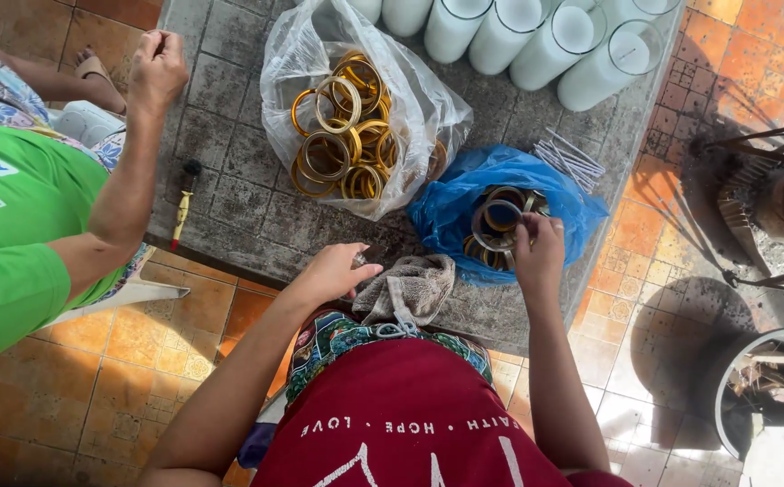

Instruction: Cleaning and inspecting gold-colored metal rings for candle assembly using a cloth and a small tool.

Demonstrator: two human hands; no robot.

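Observation:
My right hand reaches into a blue plastic bag and pinches one of the metal rings lying inside it. My left hand rests at the near edge of the grey stone slab, fingers curled on a small dark object, just left of a crumpled beige cloth. A clear plastic bag full of golden rings lies open further back on the slab.
A row of white candles in glass jars stands at the slab's far edge, thin metal rods beside them. Another person in a green shirt sits at the left, one fist on the slab. A small brush lies near.

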